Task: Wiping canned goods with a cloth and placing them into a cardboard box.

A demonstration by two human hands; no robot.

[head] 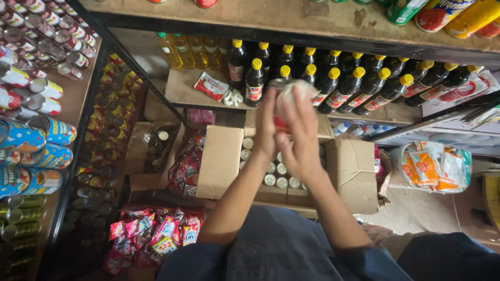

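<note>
Red-labelled can (289, 99) gripped between left hand (266, 130) and right hand (302, 138), above open cardboard box (354, 171) of cans, near shelf's front edge (208, 101)

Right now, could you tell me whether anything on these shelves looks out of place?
Yes: a red and white sachet lies loose and askew on the wooden shelf beside the upright dark bottles with yellow caps, with small white bits next to it.
</note>
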